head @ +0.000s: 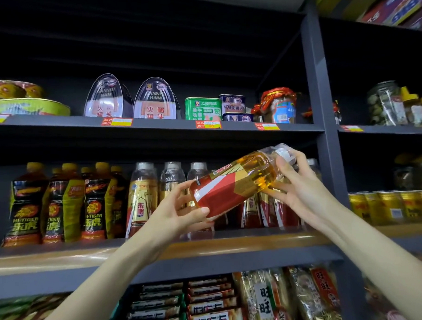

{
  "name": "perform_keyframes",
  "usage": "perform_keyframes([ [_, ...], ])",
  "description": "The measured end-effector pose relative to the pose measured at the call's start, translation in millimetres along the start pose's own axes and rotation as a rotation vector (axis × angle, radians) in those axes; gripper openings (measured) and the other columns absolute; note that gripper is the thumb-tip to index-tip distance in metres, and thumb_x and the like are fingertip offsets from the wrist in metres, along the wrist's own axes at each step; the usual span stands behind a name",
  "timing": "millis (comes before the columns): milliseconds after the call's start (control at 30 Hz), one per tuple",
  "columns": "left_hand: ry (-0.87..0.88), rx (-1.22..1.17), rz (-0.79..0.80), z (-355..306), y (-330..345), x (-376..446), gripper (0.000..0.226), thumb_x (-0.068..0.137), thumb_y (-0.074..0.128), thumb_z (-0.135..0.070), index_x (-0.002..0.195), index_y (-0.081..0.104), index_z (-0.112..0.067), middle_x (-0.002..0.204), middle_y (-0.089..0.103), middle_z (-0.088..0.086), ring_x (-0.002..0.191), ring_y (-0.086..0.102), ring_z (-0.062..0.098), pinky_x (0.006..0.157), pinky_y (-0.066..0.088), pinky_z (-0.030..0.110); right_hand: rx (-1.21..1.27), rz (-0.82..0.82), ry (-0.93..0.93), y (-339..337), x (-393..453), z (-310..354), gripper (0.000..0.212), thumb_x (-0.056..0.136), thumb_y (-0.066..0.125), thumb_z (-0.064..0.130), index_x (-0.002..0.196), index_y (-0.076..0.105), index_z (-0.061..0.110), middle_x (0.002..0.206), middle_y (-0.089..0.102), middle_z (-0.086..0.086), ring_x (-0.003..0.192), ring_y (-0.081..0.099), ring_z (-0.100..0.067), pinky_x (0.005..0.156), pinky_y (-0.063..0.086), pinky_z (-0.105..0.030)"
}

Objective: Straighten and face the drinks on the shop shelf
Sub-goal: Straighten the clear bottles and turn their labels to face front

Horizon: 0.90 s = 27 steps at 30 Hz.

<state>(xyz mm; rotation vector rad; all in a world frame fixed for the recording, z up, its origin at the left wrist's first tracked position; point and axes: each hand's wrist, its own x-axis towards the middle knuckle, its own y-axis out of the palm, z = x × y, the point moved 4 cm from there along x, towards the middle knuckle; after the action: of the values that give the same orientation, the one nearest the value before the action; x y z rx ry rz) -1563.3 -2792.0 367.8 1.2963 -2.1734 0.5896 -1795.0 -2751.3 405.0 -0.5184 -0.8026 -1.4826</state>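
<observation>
A clear bottle of amber drink with a red and gold label [233,185] is held almost on its side in front of the middle shelf [209,250], cap up to the right. My left hand [176,209] grips its base, thumb across the label. My right hand [300,187] holds its neck and white cap. Behind it stand several matching bottles [142,199], some partly hidden by the held bottle and my hands. To their left stands a row of black and yellow Hi-Tiger bottles [54,205].
The upper shelf [155,124] carries canned ham, tins and a jar. A dark upright post [324,121] divides the bays; yellow cans [391,207] and glass jars [386,103] fill the right bay. Snack packets [211,305] lie on the shelf below.
</observation>
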Motion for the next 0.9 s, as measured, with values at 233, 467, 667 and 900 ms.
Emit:
perform_keyframes([
  [233, 0.197, 0.423, 0.023, 20.1, 36.8, -1.8, 0.075, 0.069, 0.079, -0.021, 0.121, 0.031, -0.044, 0.124, 0.042, -0.016, 0.110, 0.052, 0.003, 0.081, 0.054, 0.019, -0.094, 0.022, -0.031, -5.7, -11.7, 14.9, 0.059, 0.074, 0.064, 0.030, 0.130, 0.047, 0.034, 0.106, 0.069, -0.002, 0.099, 0.067, -0.019, 0.079, 0.057, -0.035],
  [467, 0.351, 0.405, -0.025, 45.5, 152.2, -2.4, 0.074, 0.065, 0.083, -0.021, 0.111, 0.030, -0.043, 0.116, 0.038, -0.009, 0.106, 0.047, -0.001, 0.074, 0.045, 0.003, -0.385, -0.184, 0.122, -90.7, -66.7, 52.6, 0.062, 0.074, 0.069, 0.034, 0.128, 0.039, 0.027, 0.100, 0.071, 0.006, 0.090, 0.070, -0.016, 0.075, 0.058, -0.038],
  [667, 0.258, 0.332, 0.206, 79.3, 310.8, -10.3, 0.076, 0.064, 0.084, -0.020, 0.113, 0.028, -0.036, 0.114, 0.035, -0.005, 0.103, 0.046, -0.005, 0.076, 0.041, -0.001, -0.494, -0.380, 0.276, -222.1, -151.1, 97.2, 0.093, 0.058, 0.080, 0.029, 0.137, 0.031, 0.023, 0.120, 0.065, -0.005, 0.093, 0.070, -0.022, 0.075, 0.058, -0.042],
  [900, -0.035, 0.113, 0.561, 174.6, 543.3, -43.7, 0.072, 0.065, 0.083, -0.018, 0.115, 0.032, -0.022, 0.105, 0.046, -0.017, 0.089, 0.051, -0.011, 0.077, 0.044, 0.007, -0.702, -0.564, 0.535, -416.6, -272.8, 133.4, 0.071, 0.072, 0.078, 0.023, 0.128, 0.034, 0.026, 0.112, 0.063, 0.001, 0.078, 0.072, -0.017, 0.062, 0.060, -0.037],
])
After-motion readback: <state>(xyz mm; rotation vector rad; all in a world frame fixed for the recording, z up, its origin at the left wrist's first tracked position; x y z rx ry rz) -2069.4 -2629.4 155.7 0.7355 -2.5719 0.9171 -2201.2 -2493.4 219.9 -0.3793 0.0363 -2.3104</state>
